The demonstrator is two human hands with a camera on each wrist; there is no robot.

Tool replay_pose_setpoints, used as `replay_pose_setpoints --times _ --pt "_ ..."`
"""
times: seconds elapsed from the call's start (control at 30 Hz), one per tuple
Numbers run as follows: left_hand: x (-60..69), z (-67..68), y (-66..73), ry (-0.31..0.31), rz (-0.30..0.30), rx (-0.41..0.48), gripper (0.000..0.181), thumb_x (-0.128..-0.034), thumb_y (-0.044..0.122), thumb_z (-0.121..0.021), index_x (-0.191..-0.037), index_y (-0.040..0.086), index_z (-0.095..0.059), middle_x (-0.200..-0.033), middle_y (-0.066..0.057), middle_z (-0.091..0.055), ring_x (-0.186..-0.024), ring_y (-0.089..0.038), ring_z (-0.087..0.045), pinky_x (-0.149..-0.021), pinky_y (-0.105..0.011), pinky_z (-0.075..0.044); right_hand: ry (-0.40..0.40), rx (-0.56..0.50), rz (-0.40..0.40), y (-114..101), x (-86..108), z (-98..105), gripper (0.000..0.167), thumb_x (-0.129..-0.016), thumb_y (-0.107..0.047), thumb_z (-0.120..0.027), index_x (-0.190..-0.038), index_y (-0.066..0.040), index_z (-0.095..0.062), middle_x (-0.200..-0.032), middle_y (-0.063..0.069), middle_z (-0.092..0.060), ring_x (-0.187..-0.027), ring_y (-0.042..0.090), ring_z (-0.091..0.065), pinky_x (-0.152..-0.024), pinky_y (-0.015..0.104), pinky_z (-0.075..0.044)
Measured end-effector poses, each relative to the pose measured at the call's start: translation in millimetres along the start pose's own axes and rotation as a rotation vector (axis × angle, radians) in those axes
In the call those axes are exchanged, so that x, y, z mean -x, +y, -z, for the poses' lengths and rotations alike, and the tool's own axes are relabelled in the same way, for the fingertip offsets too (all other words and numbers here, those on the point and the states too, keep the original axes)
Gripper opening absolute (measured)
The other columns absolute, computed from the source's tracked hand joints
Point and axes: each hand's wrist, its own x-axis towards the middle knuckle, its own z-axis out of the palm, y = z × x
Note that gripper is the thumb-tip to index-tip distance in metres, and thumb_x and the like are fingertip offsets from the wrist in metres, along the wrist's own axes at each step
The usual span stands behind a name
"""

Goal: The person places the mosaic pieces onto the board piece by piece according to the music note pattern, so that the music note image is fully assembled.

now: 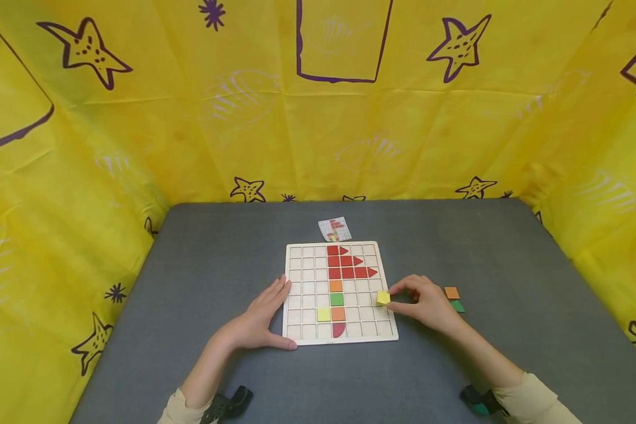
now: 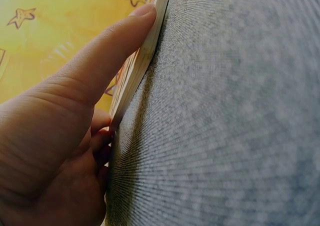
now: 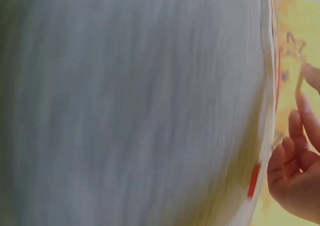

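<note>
A white grid board (image 1: 303, 297) lies on the grey table, with red squares and triangles (image 1: 348, 272), orange squares (image 1: 336, 286), a green square (image 1: 337, 300), a yellow square (image 1: 324, 314) and a red rounded piece (image 1: 339, 330) on it. My right hand (image 1: 424, 303) pinches a yellow square (image 1: 383, 298) between thumb and fingertips over the board's right edge; the right wrist view shows this piece (image 3: 300, 82) edge-on. My left hand (image 1: 259, 318), fingers extended, rests along the board's left edge, its thumb at the near left corner. In the left wrist view that thumb (image 2: 110, 48) touches the board's edge (image 2: 135, 81).
A small printed card (image 1: 335, 229) lies just beyond the board's far edge. An orange square (image 1: 451, 292) and a green piece (image 1: 457, 306) lie right of the board, beside my right forearm. Another green piece (image 1: 480, 408) shows partly by the right wrist strap. Yellow cloth surrounds the table.
</note>
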Motion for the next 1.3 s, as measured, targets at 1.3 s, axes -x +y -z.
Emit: replay_pose_setpoints --times 1.3 --pt "1.0 0.7 0.8 0.003 -0.001 -0.006 0.122 -0.0705 0.056 -0.081 -0.156 0.004 -0.012 -0.163 -0.012 -0.001 -0.149 -0.031 -0.002 -0.111 -0.061 -0.015 -0.164 0.154 0.293 -77 -12.9 -82 0.025 -0.068 -0.030 -0.088 -0.084 -0.023 -0.069 -0.080 -0.015 -0.057 -0.080 0.006 -0.044 -0.073 0.026 -0.040"
